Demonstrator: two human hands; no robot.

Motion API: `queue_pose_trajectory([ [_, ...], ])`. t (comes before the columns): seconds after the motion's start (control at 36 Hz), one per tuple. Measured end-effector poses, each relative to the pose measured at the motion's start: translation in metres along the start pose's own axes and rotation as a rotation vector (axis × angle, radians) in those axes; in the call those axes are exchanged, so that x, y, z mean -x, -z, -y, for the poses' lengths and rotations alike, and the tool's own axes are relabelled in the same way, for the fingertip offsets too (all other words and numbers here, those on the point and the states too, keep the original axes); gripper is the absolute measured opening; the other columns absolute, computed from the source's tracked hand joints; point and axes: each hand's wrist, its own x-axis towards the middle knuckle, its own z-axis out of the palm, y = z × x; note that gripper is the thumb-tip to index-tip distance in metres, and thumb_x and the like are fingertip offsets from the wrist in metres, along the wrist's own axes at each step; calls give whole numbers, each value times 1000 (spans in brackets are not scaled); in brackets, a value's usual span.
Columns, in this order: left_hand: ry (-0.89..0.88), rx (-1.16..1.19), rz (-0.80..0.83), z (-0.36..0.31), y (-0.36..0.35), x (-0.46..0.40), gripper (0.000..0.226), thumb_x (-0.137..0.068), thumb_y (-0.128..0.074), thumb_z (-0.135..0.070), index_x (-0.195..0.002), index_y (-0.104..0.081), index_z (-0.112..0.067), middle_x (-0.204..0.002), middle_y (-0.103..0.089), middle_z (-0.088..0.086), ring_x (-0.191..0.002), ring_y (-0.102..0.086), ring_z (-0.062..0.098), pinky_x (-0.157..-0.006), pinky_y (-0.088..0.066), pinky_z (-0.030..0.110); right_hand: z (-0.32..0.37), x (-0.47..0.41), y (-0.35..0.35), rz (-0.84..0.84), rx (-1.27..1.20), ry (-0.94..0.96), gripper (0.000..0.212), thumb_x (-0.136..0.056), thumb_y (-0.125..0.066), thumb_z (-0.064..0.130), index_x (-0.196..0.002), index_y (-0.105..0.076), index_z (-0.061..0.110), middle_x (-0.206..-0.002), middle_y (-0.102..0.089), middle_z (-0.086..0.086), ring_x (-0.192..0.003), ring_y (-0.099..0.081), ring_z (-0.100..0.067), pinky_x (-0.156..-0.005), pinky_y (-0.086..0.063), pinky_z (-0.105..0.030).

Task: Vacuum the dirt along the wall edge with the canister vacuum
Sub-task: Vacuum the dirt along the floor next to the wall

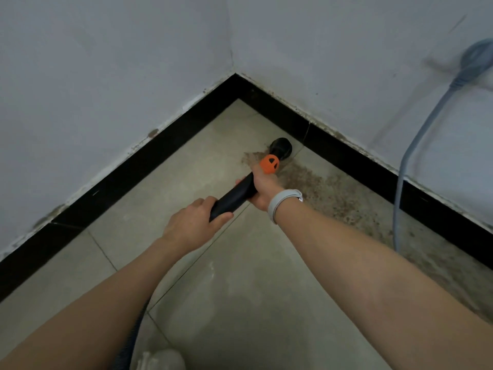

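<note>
STEP: I am vacuuming dirt [330, 193] by the baseboard [346, 153] | GRIP: left hand [192, 225] and right hand [262, 188] are holding the wand [234, 196] | NEXT: sweeping nozzle [281, 148] rightward along the wall.

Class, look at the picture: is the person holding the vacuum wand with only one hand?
No: both the left hand and the right hand grip the black vacuum wand.
</note>
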Motion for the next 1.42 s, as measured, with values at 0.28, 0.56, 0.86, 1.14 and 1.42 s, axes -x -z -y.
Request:
queue_pose_trajectory([
  [0.28,-87,87,133,32,-9,7,46,-92,-49,-56,-115,-56,-16,-98,-62,3,-85,-60,20,-75,-51,36,-34,3,-5,-72,-13,40,45,-98,-55,29,-134,-36,8,-100,-54,-12,-64,-63,-23,-57,-54,-35],
  [0.56,-24,269,103,40,-38,8,38,-91,-49,-58,-74,-41,-25,-69,-58,-3,-61,-56,14,-50,-34,28,-57,9,-12,-101,33,60,22,-98,-55,25,-97,-43,7,-79,-54,-12,-64,-62,-27,-68,-56,-42],
  [0.86,102,318,34,72,-46,43,39,-82,-55,-62,-75,-52,-23,-63,-59,-7,-59,-57,13,-50,-35,27,-101,30,-34,-151,-5,110,21,-98,-56,25,-92,-42,9,-75,-52,-13,-63,-59,-28,-67,-56,-42],
  [1.14,138,358,16,87,-65,68,45,-77,-52,-63,-72,-53,-19,-60,-59,-3,-58,-58,17,-51,-37,27,-139,28,-37,-205,31,205,24,-96,-58,25,-104,-40,11,-71,-54,-11,-52,-58,-24,-51,-56,-31],
  [1.42,134,397,-5,61,-61,33,45,-79,-52,-64,-71,-54,-20,-61,-61,-2,-60,-60,21,-57,-47,30,-99,12,-34,-191,40,235,21,-96,-57,24,-90,-43,11,-68,-51,-12,-47,-56,-24,-54,-55,-36],
])
